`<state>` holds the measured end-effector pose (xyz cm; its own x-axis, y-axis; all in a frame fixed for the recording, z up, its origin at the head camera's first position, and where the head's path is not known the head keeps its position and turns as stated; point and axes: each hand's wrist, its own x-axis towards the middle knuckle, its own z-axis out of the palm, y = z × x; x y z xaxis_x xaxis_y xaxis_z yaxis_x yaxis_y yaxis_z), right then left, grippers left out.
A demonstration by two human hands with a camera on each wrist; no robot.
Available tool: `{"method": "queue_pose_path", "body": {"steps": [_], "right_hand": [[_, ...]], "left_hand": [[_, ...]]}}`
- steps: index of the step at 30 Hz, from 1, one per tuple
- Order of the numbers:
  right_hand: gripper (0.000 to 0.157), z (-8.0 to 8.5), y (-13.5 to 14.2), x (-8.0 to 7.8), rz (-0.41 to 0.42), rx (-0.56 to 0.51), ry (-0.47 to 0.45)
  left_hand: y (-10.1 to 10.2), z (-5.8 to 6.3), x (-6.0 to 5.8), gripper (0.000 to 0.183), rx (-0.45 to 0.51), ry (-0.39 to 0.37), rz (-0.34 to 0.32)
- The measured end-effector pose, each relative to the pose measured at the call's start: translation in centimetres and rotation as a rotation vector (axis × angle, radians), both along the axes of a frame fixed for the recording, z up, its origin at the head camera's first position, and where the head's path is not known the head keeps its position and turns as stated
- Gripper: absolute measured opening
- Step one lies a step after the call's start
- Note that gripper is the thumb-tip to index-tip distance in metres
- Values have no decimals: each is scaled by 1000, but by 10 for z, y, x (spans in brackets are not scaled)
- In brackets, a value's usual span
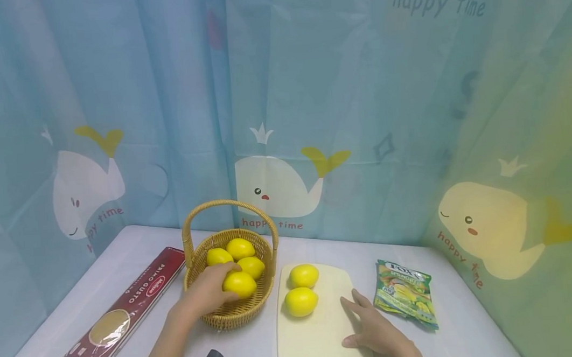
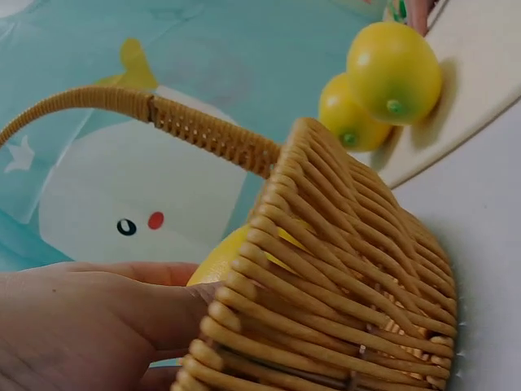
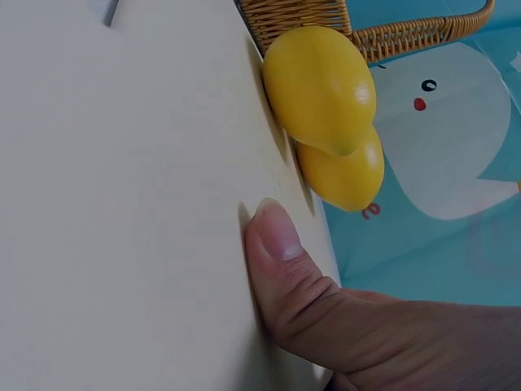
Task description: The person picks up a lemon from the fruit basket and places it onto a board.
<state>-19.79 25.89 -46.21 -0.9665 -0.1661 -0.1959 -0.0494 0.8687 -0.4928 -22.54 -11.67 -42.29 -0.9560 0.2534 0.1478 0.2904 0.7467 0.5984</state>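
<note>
**Left hand (image 1: 209,292) round the basket's near lemon (image 1: 240,285); board (image 1: 314,340) just to the right**

From my seat, working left to right: a long maroon packet (image 1: 128,312) lies slantwise at the far left, its far end just beside the wicker basket (image 1: 227,320). My left hand comes over the basket's left rim. The near lemon sits inside, immediately right of the palm, its long axis seeming to run roughly left to right. I judge that this is the relation that counts: the fruit is already between thumb and fingers, the left hand is by far the closer of the two, and the basket's right wall stands between the lemon and the board. The fingers are parted only about as wide as the fruit, thumb along its near side, forefinger over its far side. I read that as a hold; I cannot tell whether the lemon bears on the basket floor. Three other lemons (image 1: 240,248) lie farther back.

On the board, a far lemon (image 1: 304,276) and a nearer lemon (image 1: 301,301) sit close together toward its left edge. My right hand (image 1: 375,327) rests at the board's right edge, fingers loosely spread, thumb lying on the surface, no fruit in it. Right of it lies a green packet (image 1: 405,296).
</note>
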Motion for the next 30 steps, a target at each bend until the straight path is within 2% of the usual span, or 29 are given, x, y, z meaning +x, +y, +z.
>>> {"method": "queue_pose_path", "body": {"steps": [9,15,21,25,30], "right_hand": [[100,2,0,1,16,1,16],[100,2,0,0,10,-3,7],[101,2,0,0,12,-2,5],[101,1,0,0,14,3,7],[101,1,1,0,4,-1,0]], "left_hand": [[2,13,5,52,10,23,19],[10,27,12,53,15,29,24],[23,37,21,54,46,7,-61],[33,37,23,52,56,6,-120],[45,35,27,48,29,19,-153]]}}
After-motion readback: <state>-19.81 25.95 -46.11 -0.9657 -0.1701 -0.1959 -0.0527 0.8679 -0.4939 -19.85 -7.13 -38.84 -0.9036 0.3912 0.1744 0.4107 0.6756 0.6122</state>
